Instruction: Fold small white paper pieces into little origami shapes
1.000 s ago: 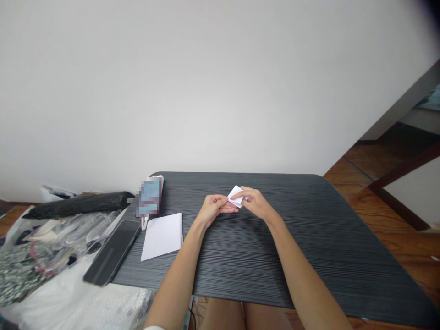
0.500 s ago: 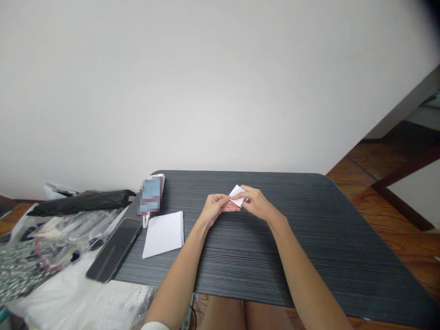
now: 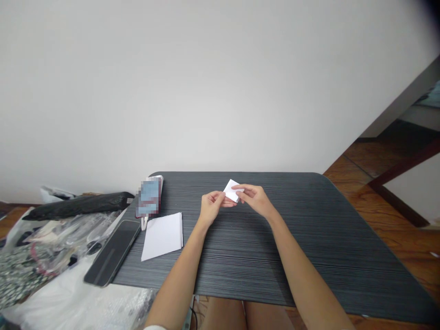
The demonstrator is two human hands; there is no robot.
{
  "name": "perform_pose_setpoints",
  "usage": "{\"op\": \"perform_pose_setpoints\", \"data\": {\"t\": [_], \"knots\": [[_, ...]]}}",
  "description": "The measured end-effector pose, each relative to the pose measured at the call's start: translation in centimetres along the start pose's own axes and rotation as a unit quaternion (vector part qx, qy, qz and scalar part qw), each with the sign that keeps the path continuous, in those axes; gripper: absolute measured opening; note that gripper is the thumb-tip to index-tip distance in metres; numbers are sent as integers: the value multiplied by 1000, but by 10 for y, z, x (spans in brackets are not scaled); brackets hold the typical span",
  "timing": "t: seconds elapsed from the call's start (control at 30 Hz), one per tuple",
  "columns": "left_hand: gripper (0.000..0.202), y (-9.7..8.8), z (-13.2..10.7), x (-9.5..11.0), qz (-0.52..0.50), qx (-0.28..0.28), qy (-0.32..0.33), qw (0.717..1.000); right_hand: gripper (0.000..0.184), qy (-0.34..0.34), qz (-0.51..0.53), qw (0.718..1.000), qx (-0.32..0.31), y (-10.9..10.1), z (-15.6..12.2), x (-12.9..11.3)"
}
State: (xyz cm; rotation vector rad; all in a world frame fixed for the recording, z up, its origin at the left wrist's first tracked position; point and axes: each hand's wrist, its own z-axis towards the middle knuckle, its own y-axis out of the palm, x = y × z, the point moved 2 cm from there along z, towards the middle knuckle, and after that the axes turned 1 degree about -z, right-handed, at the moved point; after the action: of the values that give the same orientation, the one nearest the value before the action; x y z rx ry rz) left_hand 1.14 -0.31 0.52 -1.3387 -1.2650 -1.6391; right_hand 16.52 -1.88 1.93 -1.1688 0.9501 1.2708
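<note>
Where left hand [image 3: 210, 207] and right hand [image 3: 260, 200] pinch folded paper [image 3: 229, 188], fingers [image 3: 250, 188] partly cover it

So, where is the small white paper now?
In the head view, the small paper is just right of centre, between the left hand and right hand, above the table.

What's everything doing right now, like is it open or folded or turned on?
Small white paper: looks folded, held in both hands.
Left hand: pinching the small white paper.
Right hand: fingers and thumb on it.
White sheets: stacked, lying flat.
Dark phone: screen dark, sticking past the table's edge.
Blurred device: screen lit.
</note>
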Motion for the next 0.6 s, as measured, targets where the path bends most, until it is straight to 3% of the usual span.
{"op": "perform_pose_setpoints", "data": {"t": [0.6], "knots": [[34,5,-1,0,3,5,9,1000,27,25,57,998,33,2,6,9]]}}
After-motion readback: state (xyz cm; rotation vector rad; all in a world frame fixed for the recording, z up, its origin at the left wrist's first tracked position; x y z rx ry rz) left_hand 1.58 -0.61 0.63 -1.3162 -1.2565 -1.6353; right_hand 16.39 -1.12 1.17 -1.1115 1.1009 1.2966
